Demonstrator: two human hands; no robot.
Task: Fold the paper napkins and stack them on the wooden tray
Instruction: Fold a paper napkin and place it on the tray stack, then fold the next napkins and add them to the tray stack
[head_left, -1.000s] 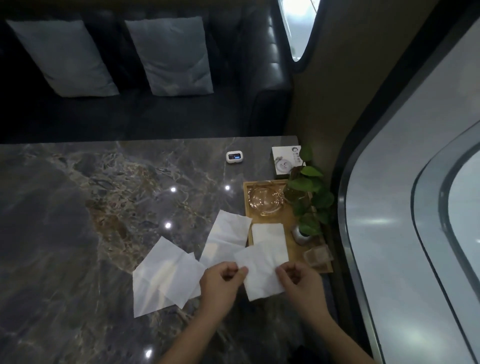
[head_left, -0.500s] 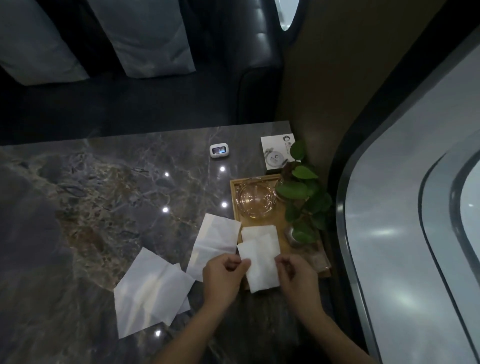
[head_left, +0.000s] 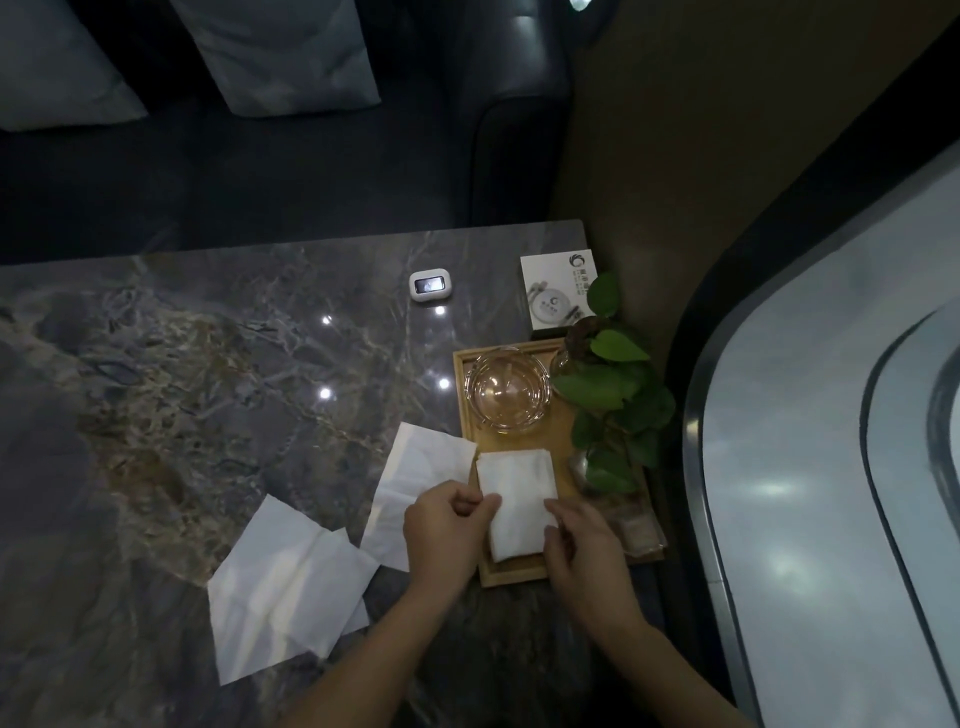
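Your left hand (head_left: 441, 525) and right hand (head_left: 582, 540) each pinch a side of the folded napkin (head_left: 517, 499) — white, rectangular, lying on the wooden tray (head_left: 467, 415). Two unfolded napkins (head_left: 285, 582) lie creased on the table (head_left: 208, 364), left of the tray.

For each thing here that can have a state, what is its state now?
Folded napkin: folded, on the tray, held by both hands.
Tray: holds ashtray, plant and napkin.
Ashtray: empty, upright.
Near napkin: unfolded, flat on the table.
Far napkins: unfolded, overlapping.
Left hand: pinching the napkin's edge.
Right hand: pinching its other edge.
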